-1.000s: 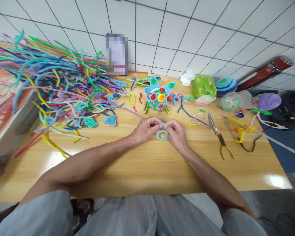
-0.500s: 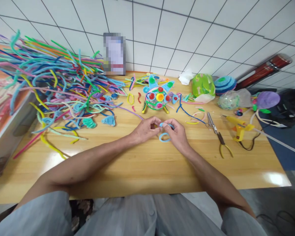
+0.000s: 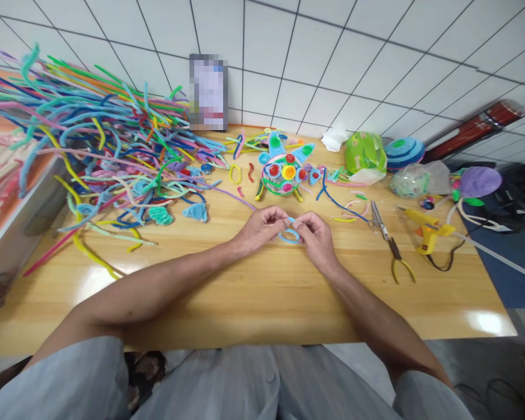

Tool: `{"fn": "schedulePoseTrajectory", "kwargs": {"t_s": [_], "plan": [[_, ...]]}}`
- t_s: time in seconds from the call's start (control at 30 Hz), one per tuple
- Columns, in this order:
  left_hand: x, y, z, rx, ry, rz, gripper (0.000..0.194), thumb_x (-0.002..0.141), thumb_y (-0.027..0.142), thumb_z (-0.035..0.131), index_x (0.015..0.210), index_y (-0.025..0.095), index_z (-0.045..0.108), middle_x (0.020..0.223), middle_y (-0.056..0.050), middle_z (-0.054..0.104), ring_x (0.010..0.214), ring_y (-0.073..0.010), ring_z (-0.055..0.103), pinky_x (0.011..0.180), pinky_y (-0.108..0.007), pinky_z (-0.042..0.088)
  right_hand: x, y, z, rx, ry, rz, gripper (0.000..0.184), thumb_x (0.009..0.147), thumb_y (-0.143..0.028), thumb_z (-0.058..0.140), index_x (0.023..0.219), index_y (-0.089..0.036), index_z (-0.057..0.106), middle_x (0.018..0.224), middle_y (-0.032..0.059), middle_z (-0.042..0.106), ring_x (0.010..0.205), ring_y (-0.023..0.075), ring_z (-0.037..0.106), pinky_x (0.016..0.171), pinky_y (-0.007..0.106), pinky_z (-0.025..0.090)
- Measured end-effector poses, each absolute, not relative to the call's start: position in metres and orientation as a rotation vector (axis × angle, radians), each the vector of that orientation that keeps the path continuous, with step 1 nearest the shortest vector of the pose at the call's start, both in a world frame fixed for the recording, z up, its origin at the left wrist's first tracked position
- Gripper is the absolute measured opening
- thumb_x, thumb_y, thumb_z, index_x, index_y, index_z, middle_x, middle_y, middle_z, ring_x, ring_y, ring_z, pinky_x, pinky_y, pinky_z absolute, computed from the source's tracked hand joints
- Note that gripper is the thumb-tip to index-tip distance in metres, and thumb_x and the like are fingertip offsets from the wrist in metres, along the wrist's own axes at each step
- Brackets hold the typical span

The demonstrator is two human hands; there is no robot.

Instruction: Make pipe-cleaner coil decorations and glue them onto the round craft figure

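Both hands meet over the middle of the wooden table (image 3: pixel 254 291). My left hand (image 3: pixel 259 226) and my right hand (image 3: pixel 315 234) are each pinched on a light blue pipe cleaner (image 3: pixel 289 233) bent into a small ring between them. Just beyond the hands lies a round craft piece (image 3: pixel 285 172) made of coiled pipe cleaners in red, yellow, green and blue, with pointed blue tips.
A big heap of loose coloured pipe cleaners (image 3: pixel 91 146) covers the table's left back. To the right lie pliers with yellow handles (image 3: pixel 391 245), a yellow glue gun (image 3: pixel 426 228), a green ball (image 3: pixel 363 153), a blue coil (image 3: pixel 402 150) and a purple balloon shape (image 3: pixel 479 181).
The blue ring has been turned and drawn up between the fingertips; the hands stay close together in the same place. The camera shifted slightly.
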State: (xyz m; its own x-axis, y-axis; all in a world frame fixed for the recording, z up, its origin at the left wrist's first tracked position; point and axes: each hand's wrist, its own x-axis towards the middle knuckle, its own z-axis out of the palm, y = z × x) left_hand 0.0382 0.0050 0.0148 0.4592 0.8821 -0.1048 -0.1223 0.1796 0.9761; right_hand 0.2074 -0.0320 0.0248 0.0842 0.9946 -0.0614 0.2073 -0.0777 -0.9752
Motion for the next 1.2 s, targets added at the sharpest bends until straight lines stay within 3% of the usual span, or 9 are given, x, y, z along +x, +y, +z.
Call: {"fn": "schedulePoseTrajectory", "kwargs": {"t_s": [0.13, 0.3, 0.5, 0.83, 0.97, 1.2], "plan": [[0.038, 0.005, 0.012, 1.207, 0.799, 0.868, 0.033, 0.08, 0.047, 0.073, 0.084, 0.016, 0.06, 0.071, 0.004, 0.056, 0.062, -0.0089, 0.048, 0.063, -0.024, 0.04, 0.208, -0.032, 0.025, -1.451, -1.286, 1.112, 0.022, 0.081, -0.042, 0.068, 0.073, -0.023, 0.059, 0.058, -0.0052, 0.05, 0.054, 0.0121, 0.044, 0.053, 0.027, 0.036], [0.037, 0.006, 0.008, 1.54, 0.903, 0.866, 0.015, 0.081, 0.03, 0.064, 0.078, 0.017, 0.058, 0.067, 0.005, 0.052, 0.06, -0.0086, 0.043, 0.057, -0.022, 0.034, 0.21, -0.03, 0.026, -1.434, -1.367, 1.121, 0.02, 0.081, -0.042, 0.068, 0.082, -0.022, 0.064, 0.07, -0.0023, 0.062, 0.062, 0.013, 0.05, 0.06, 0.027, 0.04], [0.035, 0.006, 0.012, 1.76, 0.924, 0.834, 0.006, 0.078, 0.021, 0.058, 0.074, 0.016, 0.057, 0.064, 0.005, 0.051, 0.059, -0.0083, 0.042, 0.057, -0.022, 0.032, 0.212, -0.028, 0.024, -1.455, -1.495, 1.033, 0.015, 0.081, -0.034, 0.065, 0.074, -0.021, 0.062, 0.068, -0.0025, 0.06, 0.066, 0.0139, 0.052, 0.065, 0.027, 0.041], [0.034, 0.011, 0.013, 1.516, 0.84, 0.896, 0.019, 0.08, 0.034, 0.062, 0.075, 0.017, 0.053, 0.065, 0.006, 0.047, 0.058, -0.0083, 0.039, 0.055, -0.022, 0.03, 0.208, -0.029, 0.019, -1.424, -1.368, 1.129, 0.023, 0.083, -0.045, 0.069, 0.085, -0.022, 0.067, 0.063, -0.0052, 0.053, 0.058, 0.0118, 0.045, 0.054, 0.023, 0.043], [0.034, 0.011, 0.01, 1.482, 0.816, 0.915, 0.017, 0.079, 0.032, 0.062, 0.077, 0.017, 0.055, 0.067, 0.004, 0.049, 0.061, -0.009, 0.042, 0.057, -0.022, 0.033, 0.207, -0.029, 0.018, -1.429, -1.347, 1.095, 0.023, 0.082, -0.045, 0.07, 0.081, -0.022, 0.066, 0.061, -0.0057, 0.05, 0.056, 0.0105, 0.04, 0.052, 0.023, 0.038], [0.035, 0.006, 0.004, 1.449, 0.813, 0.928, 0.013, 0.081, 0.029, 0.062, 0.08, 0.017, 0.058, 0.069, 0.004, 0.052, 0.061, -0.0087, 0.043, 0.057, -0.022, 0.033, 0.204, -0.031, 0.018, -1.421, -1.325, 1.045, 0.019, 0.081, -0.038, 0.069, 0.074, -0.022, 0.063, 0.062, -0.0049, 0.055, 0.057, 0.0114, 0.046, 0.056, 0.025, 0.038]]}}
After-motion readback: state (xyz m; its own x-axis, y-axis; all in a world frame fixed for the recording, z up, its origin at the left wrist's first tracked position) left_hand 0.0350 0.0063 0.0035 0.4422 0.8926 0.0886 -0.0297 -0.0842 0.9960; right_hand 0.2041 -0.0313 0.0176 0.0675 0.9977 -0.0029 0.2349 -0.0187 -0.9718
